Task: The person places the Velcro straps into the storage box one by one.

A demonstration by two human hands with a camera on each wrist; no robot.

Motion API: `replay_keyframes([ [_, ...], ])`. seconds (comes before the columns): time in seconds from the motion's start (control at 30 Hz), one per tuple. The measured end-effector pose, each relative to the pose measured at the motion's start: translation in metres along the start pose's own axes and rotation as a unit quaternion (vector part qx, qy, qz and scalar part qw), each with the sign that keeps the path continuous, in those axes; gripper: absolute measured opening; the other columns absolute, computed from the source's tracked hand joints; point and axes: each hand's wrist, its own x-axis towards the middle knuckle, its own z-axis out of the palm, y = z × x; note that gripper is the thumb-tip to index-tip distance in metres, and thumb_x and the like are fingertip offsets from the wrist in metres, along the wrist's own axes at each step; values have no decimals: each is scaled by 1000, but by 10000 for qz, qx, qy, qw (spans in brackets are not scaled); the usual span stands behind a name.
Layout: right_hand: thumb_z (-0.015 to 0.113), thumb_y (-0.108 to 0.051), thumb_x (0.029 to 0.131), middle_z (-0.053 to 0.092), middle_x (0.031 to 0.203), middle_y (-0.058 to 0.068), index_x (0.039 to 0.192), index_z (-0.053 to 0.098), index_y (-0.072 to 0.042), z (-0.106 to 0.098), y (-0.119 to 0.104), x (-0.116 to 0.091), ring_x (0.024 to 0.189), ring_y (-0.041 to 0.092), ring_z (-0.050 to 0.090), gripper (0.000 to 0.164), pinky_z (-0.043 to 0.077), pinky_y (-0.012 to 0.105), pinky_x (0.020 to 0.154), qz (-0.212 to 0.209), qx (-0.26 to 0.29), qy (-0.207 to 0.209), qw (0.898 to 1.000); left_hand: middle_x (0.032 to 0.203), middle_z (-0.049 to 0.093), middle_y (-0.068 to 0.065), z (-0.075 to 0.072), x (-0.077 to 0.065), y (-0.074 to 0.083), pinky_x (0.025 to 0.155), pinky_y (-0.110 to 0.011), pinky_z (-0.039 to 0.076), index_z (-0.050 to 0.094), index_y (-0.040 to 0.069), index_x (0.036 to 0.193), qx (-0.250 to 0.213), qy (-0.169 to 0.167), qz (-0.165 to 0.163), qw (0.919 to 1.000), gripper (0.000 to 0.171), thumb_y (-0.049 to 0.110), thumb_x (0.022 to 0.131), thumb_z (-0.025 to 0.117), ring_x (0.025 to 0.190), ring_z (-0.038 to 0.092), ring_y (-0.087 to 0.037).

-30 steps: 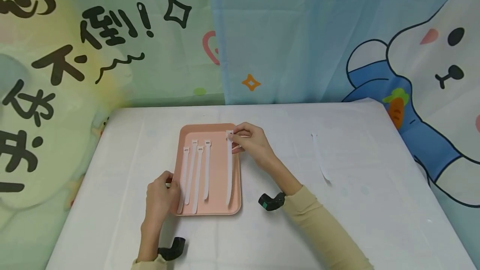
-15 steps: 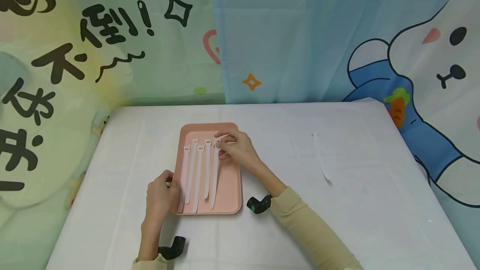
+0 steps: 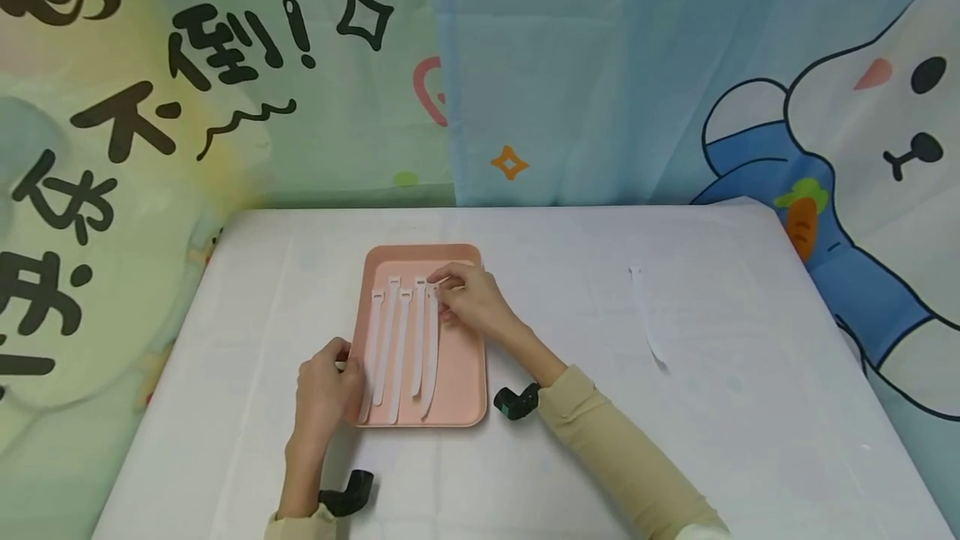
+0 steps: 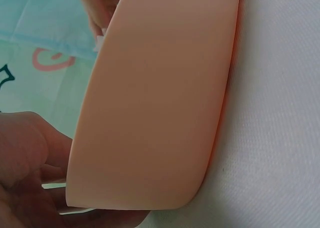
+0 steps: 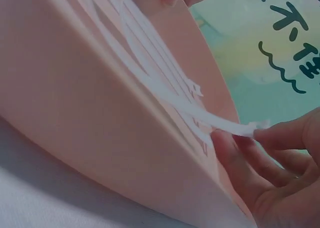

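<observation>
A pink rectangular tray sits on the table, and my left hand grips its near left side. The left wrist view shows this hand around one end of the tray wall. Over the tray, my right hand pinches the slotted head end of a white cable tie. Its strap bows down into the tray in the right wrist view, held by thumb and fingertips. Several similar white cable ties lie lengthwise side by side just left of it.
Another white strip lies apart on the white table, to the right. A printed cloth backdrop hangs behind the table. Black wrist cameras sit beside both forearms.
My right hand has moved left across the tray, bringing the cable tie from the right side to beside the others. My left hand keeps its grip on the tray.
</observation>
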Motion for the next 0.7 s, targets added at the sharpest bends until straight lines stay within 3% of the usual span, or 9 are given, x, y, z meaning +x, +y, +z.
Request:
replay_keyframes([
  [0.4, 52, 6, 91, 69, 104, 18, 131, 65, 1, -2, 5, 3, 74, 28, 72, 42, 48, 22, 62, -341, -948, -377, 9942, 98, 75, -26, 0, -2, 3, 68, -49, 58, 70, -5, 102, -1, -27, -42, 10000, 18, 2, 92, 57, 87, 76, -40],
  [0.5, 51, 5, 93, 70, 112, 20, 135, 63, 1, -2, 5, 4, 76, 23, 70, 44, 48, 23, 65, -386, -1229, -492, 9905, 97, 75, -26, -1, -2, 4, 67, -49, 58, 70, -5, 102, 11, 0, -21, 10000, 18, 2, 92, 57, 86, 76, -40],
  [0.7, 49, 3, 95, 68, 131, 18, 139, 62, -3, -2, 5, 4, 94, 19, 60, 47, 49, 33, 84, -461, -1973, -672, 9770, 96, 75, -26, -2, -3, 5, 67, -49, 58, 70, -5, 103, 41, -1, -24, 10000, 17, 2, 93, 58, 86, 75, -40],
])
